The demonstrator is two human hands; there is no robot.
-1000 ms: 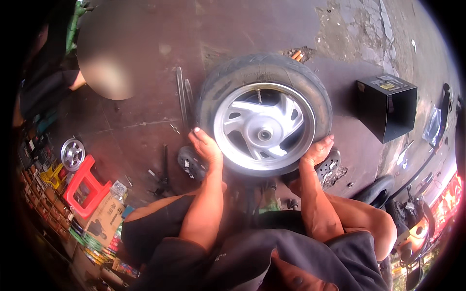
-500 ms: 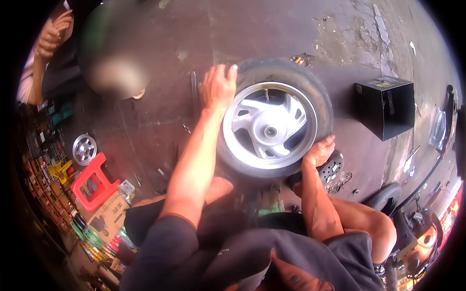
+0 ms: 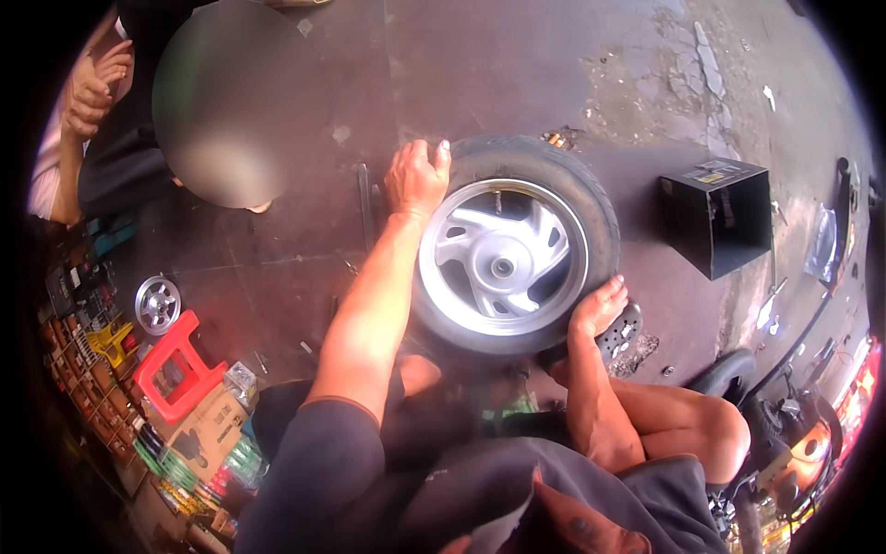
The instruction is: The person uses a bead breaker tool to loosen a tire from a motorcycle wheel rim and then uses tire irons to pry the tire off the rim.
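Note:
A scooter wheel [image 3: 480, 288], a black tyre on a silver spoked alloy rim, lies flat on the floor in front of me. The valve stem [image 3: 498, 201] stands out inside the far part of the rim. At the tyre's far-left side, my left hand [image 3: 418, 177] is closed against the rubber, thumb along the edge and fingers curled. My right hand [image 3: 598, 311] grips the near-right edge of the tyre, its fingers together along the outer side. Beneath that hand is a black perforated clog [image 3: 620, 332] on my foot.
A black open box [image 3: 718, 217] stands to the right, a loose tyre [image 3: 727, 374] below it. On the left are a red plastic stool [image 3: 180, 367], a smaller silver wheel [image 3: 158, 306] and a cardboard box [image 3: 208, 429]. Another person's hands [image 3: 90, 97] show at the upper left.
The whole view has shifted slightly, so the wheel appears a little lower and further left. My left hand's fingers have drawn closer together at the tyre. My right hand keeps its place on the edge.

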